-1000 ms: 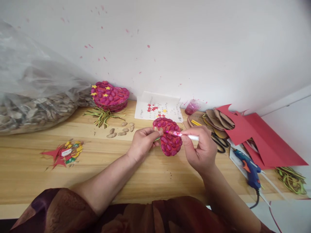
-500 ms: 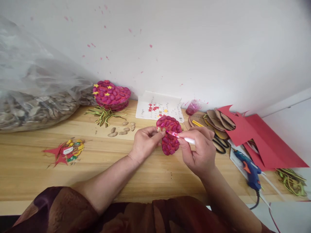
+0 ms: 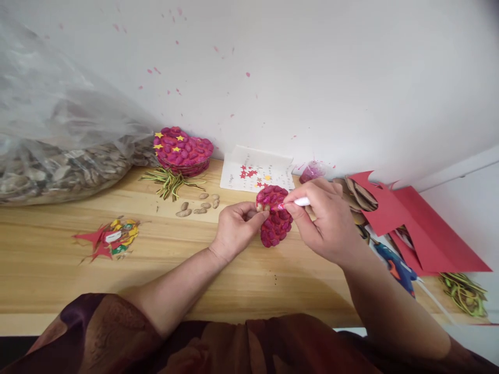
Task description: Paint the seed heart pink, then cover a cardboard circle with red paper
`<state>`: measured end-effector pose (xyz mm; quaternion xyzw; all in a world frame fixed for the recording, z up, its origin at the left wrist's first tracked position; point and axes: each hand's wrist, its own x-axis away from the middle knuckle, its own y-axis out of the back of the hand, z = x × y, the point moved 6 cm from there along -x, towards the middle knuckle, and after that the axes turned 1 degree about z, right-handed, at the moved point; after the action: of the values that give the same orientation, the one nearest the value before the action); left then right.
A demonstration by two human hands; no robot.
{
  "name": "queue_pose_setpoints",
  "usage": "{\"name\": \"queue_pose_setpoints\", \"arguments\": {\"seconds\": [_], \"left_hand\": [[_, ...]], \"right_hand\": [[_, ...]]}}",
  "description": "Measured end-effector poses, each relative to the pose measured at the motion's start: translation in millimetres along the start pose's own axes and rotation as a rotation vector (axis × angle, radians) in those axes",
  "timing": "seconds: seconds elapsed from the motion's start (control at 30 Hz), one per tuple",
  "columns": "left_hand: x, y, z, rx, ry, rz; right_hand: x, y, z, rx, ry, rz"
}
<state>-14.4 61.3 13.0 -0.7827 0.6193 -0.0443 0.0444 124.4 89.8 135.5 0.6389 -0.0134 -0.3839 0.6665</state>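
Observation:
My left hand [image 3: 244, 227] is closed on the left edge of a magenta-painted, peanut-covered piece [image 3: 276, 228], thumb on top. Beside that thumb, pale unpainted peanut shell [image 3: 260, 207] shows on the piece. My right hand [image 3: 327, 221] pinches a paintbrush [image 3: 302, 201] with a white handle. Its pink-smeared front end points left over the piece; the tip is hard to make out near my left thumb. Several loose peanuts [image 3: 200, 211] lie on the table to the left of my left hand.
Far left, a plastic bag of peanuts [image 3: 58, 171] leans near a stack of painted pieces [image 3: 187, 150] with yellow stars. A paper [image 3: 234, 176] with small stars and a pink paint cup [image 3: 312, 172] stand behind. Red card [image 3: 440, 234] and a glue gun [image 3: 397, 270] lie right.
My right hand has moved slightly up and right, and the brush lies flatter across the piece. The whole view has shifted a little. My left hand keeps its hold.

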Motion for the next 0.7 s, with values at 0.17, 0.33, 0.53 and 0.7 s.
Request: {"name": "queue_pose_setpoints", "arguments": {"seconds": [0.17,0.33,0.53,0.7], "left_hand": [[-1,0.5,1,-0.033,-0.018,0.007],[-2,0.1,3,-0.042,-0.016,0.020],[-2,0.5,-1,-0.052,-0.014,0.011],[-2,1.2,-2,-0.070,-0.033,0.016]], "right_hand": [[-18,-6,3,-0.014,0.032,0.173],[-30,-8,9,0.015,0.059,0.282],[-37,-3,12,0.097,0.122,0.297],[-39,-3,15,0.051,0.126,0.318]]}}
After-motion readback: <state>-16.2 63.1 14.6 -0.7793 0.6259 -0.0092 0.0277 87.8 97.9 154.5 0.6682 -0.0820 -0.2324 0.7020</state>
